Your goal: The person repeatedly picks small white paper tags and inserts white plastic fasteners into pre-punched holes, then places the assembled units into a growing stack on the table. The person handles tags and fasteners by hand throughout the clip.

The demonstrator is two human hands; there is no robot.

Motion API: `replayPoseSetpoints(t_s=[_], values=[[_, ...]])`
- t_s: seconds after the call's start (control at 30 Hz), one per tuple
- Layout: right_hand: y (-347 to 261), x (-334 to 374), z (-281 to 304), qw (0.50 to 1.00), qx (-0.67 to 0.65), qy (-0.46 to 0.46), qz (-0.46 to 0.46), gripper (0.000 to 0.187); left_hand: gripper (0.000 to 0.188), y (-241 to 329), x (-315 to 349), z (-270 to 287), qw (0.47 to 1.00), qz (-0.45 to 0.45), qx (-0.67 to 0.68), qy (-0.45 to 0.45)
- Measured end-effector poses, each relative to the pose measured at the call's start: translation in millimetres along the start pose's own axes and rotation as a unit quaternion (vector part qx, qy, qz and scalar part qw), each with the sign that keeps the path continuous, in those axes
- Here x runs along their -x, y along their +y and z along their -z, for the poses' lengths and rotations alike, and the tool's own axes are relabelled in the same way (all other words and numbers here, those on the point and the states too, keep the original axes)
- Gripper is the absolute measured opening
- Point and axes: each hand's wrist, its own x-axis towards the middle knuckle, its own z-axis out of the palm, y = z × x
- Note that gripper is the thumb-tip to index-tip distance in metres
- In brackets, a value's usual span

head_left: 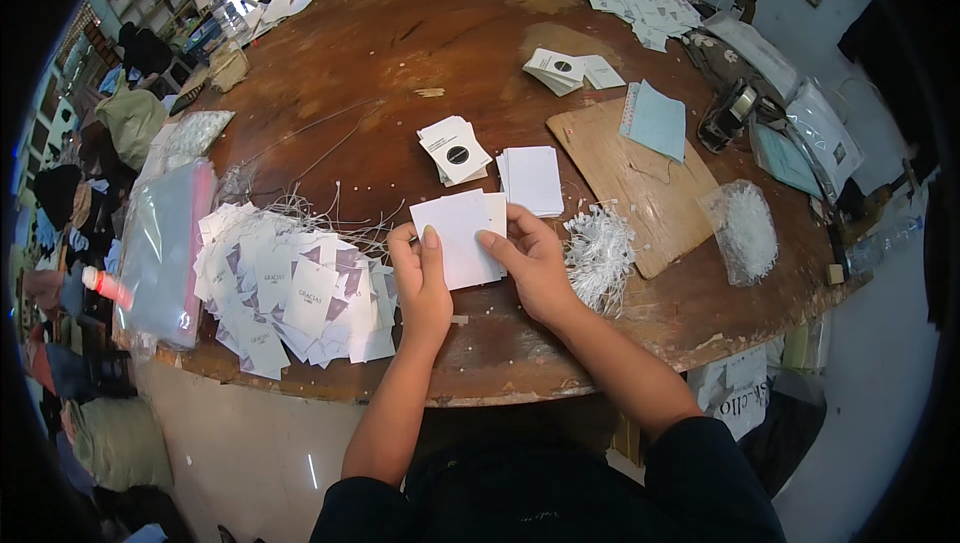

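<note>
Between my two hands, just above the table's near side, is a small set of white cards, blank on the face toward me. My left hand grips their left edge, thumb on top. On the right edge, my right hand pinches them with its thumb across the face; a slightly offset card shows there. Right behind them lie a stack of cards with a black circle and a stack of blank white cards. A bundle of white tag strings lies beside my right hand. Left of my left hand spreads a heap of strung tags.
A wooden board carries a light blue notebook. Right of it lies a bag of white bits. Clear plastic sleeves lie at the left edge. More cards and a tape dispenser are farther back.
</note>
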Motion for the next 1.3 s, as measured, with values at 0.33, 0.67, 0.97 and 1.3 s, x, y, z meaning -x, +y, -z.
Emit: replayPoseSetpoints(t_s=[0.33, 0.67, 0.97, 1.3], values=[[5.0, 2.0, -1.6, 1.0, 0.013, -0.013, -0.001, 0.018, 0.039, 8.4, -0.9, -0.7, 0.999, 0.021, 0.039, -0.007], [3.0, 3.1, -1.1, 0.999, 0.038, -0.017, -0.017, 0.019, 0.04, 12.5, 0.8, -1.7, 0.999, 0.029, 0.003, -0.026], [2.7, 3.1, -2.2, 0.999, 0.027, -0.014, -0.018, 0.022, 0.042, 11.3, 2.1, -0.5, 0.997, 0.001, -0.07, -0.045], [4.4, 2.8, -0.6, 0.999, 0.021, -0.03, -0.013, 0.022, 0.043, 9.5, 2.2, -0.8, 0.997, -0.004, -0.058, -0.045]])
